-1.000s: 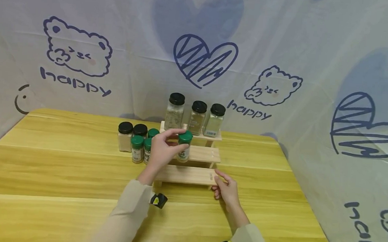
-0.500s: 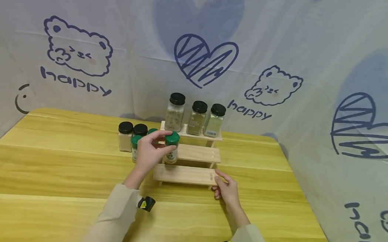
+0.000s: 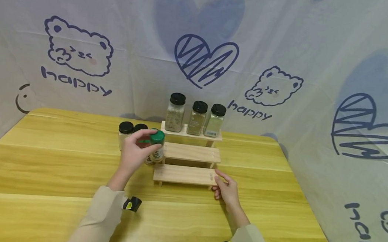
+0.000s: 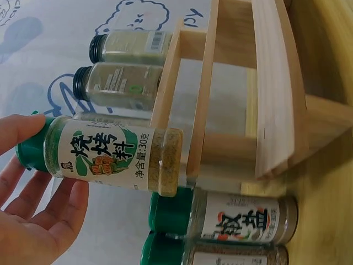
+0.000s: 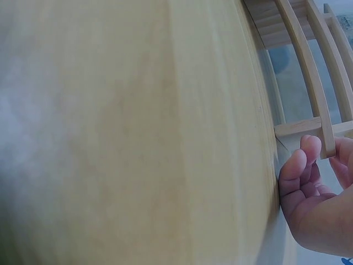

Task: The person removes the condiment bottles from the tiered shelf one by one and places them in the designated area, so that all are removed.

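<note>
My left hand [image 3: 132, 154] grips a small green-capped spice jar [image 3: 157, 151] by its cap and neck. The jar is held up beside the left end of a three-step wooden rack [image 3: 185, 175]. In the left wrist view, the jar's label [image 4: 99, 150] faces the camera and brown seasoning shows through the glass. Below it are more green-capped jars [image 4: 248, 221], which my left hand partly hides in the head view. My right hand [image 3: 227, 190] grips the right end of the rack's lowest step; the right wrist view shows fingers [image 5: 295, 163] curled at that end.
Three black-lidded jars [image 3: 196, 122] stand on the rack's top step. Left of the rack, two more black-lidded jars [image 3: 126, 128] stand behind my left hand. A printed cloth [image 3: 137, 58] hangs along the back edge of the wooden table [image 3: 60, 172].
My left hand has carried the green-capped jar leftward, from in front of the middle step to beside the rack's left end. The right hand and the rack have stayed in place.
</note>
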The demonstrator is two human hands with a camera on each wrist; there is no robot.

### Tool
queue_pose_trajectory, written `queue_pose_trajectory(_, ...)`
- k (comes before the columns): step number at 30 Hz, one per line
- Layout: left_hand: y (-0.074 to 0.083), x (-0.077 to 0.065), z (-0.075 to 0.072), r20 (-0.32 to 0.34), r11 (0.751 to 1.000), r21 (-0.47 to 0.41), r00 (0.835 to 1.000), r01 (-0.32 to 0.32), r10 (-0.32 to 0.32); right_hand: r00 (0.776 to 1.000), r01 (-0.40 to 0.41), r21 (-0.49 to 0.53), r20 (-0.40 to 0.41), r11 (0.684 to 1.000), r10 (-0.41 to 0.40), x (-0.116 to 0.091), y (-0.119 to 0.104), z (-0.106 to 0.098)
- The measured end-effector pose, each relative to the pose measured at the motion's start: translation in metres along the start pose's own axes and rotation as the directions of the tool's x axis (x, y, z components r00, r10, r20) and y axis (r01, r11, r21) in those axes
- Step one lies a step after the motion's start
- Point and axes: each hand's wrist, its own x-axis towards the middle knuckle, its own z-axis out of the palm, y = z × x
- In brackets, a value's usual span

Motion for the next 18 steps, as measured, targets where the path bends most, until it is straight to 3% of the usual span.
queue_pose_trajectory(7, 0.022, -0.007, -0.01, -0.044, 0.999, 0.048, 0.999, -0.018, 0.02, 1.0, -0.001, 0.006, 0.003, 1.0, 0.001, 0.001, 0.001, -0.001)
queue_pose_trajectory(10, 0.016, -0.007, -0.014, -0.065, 0.998, 0.054, 0.998, -0.021, 0.024, 1.0, 0.001, 0.003, 0.004, 1.0, -0.001, 0.001, 0.001, -0.001)
queue_pose_trajectory(14, -0.004, -0.006, -0.022, -0.082, 0.998, 0.058, 0.996, -0.023, 0.027, 1.0, 0.006, 0.0, 0.006, 1.0, -0.006, 0.001, 0.001, -0.002)
queue_pose_trajectory(18, -0.007, -0.006, -0.029, -0.094, 0.996, 0.085, 0.995, -0.012, 0.02, 1.0, 0.008, 0.005, 0.009, 1.0, -0.008, 0.001, 0.002, -0.002)
